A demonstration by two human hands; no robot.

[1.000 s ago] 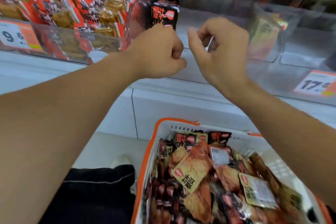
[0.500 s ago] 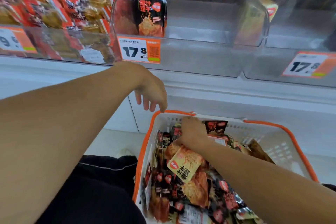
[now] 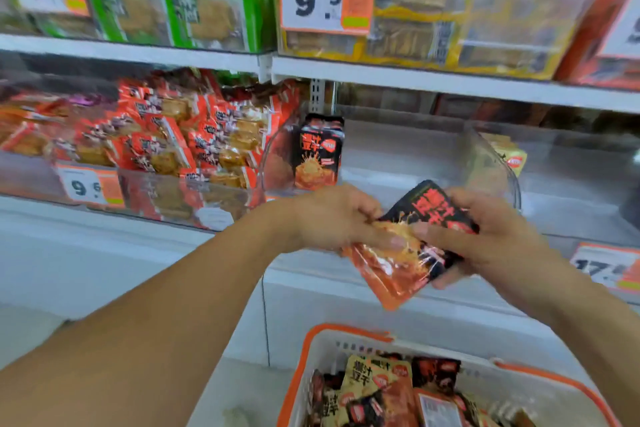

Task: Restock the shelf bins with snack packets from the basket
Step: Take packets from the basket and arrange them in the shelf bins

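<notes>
Both the left hand (image 3: 337, 218) and the right hand (image 3: 485, 236) pinched one snack packet (image 3: 412, 246) above the basket (image 3: 304, 360), before the clear bin (image 3: 398, 163), and it looked light, soft and crinkly, best held by its edges.

Glossy plastic-film snack packet (image 3: 408, 250), clear smooth plastic bin (image 3: 491, 163), white-and-orange plastic basket (image 3: 332, 343).

You hold a black-and-orange snack packet (image 3: 414, 246), tilted, above the basket and in front of the clear shelf bin (image 3: 498, 163). One matching packet (image 3: 318, 152) stands upright at that bin's left end. The white, orange-rimmed basket (image 3: 311, 343) below holds a heap of packets (image 3: 391, 395).
</notes>
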